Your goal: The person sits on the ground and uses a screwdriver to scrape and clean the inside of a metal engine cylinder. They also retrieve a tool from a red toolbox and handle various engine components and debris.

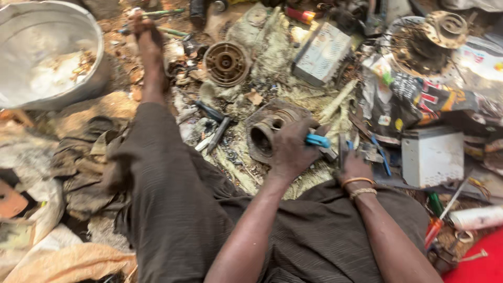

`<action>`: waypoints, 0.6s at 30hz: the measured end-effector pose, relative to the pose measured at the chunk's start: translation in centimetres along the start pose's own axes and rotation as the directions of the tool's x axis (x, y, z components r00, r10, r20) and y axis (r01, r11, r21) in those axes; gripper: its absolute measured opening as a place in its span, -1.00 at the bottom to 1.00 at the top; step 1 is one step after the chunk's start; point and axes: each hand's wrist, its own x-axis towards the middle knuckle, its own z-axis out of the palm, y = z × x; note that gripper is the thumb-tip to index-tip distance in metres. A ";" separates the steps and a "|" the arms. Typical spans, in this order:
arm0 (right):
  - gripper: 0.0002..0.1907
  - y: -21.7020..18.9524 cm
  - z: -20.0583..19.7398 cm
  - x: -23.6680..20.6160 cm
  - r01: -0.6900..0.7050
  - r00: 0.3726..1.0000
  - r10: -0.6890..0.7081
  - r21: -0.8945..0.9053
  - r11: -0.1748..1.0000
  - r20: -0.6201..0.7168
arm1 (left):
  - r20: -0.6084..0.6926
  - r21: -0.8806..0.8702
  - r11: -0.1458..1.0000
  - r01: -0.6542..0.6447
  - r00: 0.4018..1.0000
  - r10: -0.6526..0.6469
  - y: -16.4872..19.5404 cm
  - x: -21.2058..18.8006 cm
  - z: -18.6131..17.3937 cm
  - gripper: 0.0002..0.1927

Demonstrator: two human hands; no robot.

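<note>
My left hand (291, 148) grips a blue-handled tool (317, 140) and rests against a rusty round motor housing (267, 131) that lies on a dirty rag on the ground. My right hand (354, 166), with bracelets at the wrist, is closed on a small dark tool or part next to another blue handle (382, 157); what it holds is too blurred to name. My outstretched leg in dark trousers (157, 173) runs up the left, its bare foot (148, 39) among scattered parts.
A large metal basin (47, 52) stands at the top left. A round ribbed cover (226, 63), a grey box (320, 52), a white box (432, 155), a wound coil part (419, 44), screwdrivers (435, 225) and pliers (212, 123) litter the ground.
</note>
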 end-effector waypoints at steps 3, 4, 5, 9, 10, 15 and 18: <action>-0.37 1.0 0.1 0.0 -0.151 0.988 0.147 0.275 0.949 0.037 | -0.028 0.057 0.996 -0.061 0.998 0.063 -0.3 -0.1 1.6 -0.65; -0.46 1.4 0.4 0.0 -0.208 0.978 0.203 0.378 0.902 0.052 | -0.048 0.078 0.993 -0.085 0.995 0.089 -0.5 -0.1 2.0 -0.64; -0.51 1.9 0.7 0.0 -0.204 0.978 0.202 0.468 0.860 0.056 | -0.062 0.095 0.989 -0.109 0.991 0.115 -0.7 -0.3 2.2 -0.63; -0.67 3.7 1.5 0.6 -0.212 0.971 0.186 0.895 0.392 0.148 | -0.003 0.126 0.974 -0.189 0.982 0.191 -1.2 -1.0 2.1 -0.66; -0.69 3.9 1.4 0.7 -0.216 0.968 0.168 0.959 0.181 0.187 | 0.010 0.130 0.970 -0.206 0.978 0.207 -1.2 -1.2 1.9 -0.64; -0.65 2.4 -2.2 -1.1 0.037 0.999 -0.014 0.981 -0.190 -0.040 | 0.006 0.098 0.961 -0.258 0.966 0.258 -1.0 -0.5 0.6 -0.59; -0.54 -0.3 -6.2 -4.9 0.037 0.997 -0.070 0.996 -0.076 -0.042 | -0.011 0.084 0.969 -0.232 0.972 0.233 -1.1 0.5 0.0 -0.59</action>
